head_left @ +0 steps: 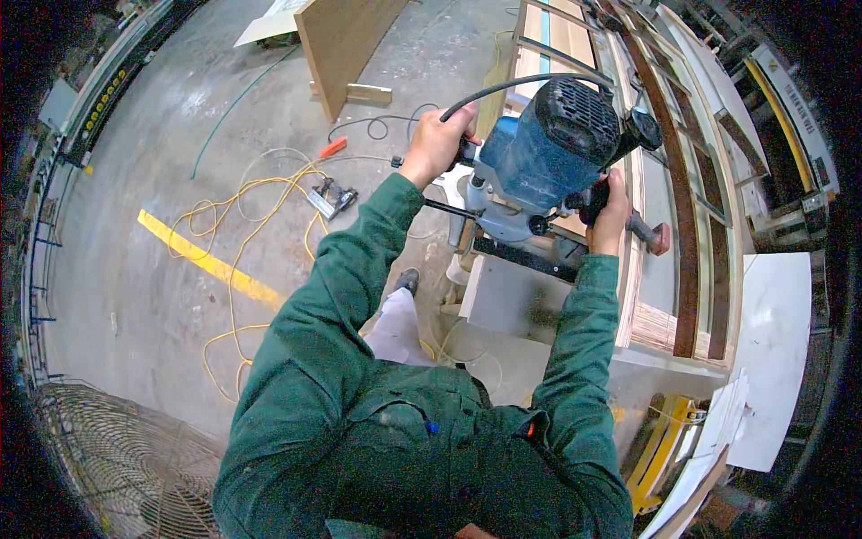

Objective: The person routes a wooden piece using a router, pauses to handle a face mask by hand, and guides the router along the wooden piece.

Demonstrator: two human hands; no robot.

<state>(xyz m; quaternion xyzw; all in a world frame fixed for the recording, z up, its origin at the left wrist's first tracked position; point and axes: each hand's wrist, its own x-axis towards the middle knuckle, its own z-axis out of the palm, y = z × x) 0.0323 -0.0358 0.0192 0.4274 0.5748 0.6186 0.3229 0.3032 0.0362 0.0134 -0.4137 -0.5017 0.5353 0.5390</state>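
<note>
A blue plunge router (552, 153) with a black vented motor cap sits over the edge of a wooden frame (631, 269) at the right. My left hand (438, 148) is closed round its left handle, and my right hand (611, 216) grips the handle on the other side. The router's metal base (507, 225) lies low between my hands; the bit and the cut are hidden. From its top a black cord (530, 81) loops over to my left hand. Just right of my right hand lies a tool with a reddish end (655, 237), its kind unclear.
On the floor at the left lie yellow hoses (235, 269), a nail gun (332, 198) and an orange piece (333, 147). A brown panel (346, 45) stands at the back. A wire-guarded fan (135, 458) is near left; white sheets (772, 359) lean at right.
</note>
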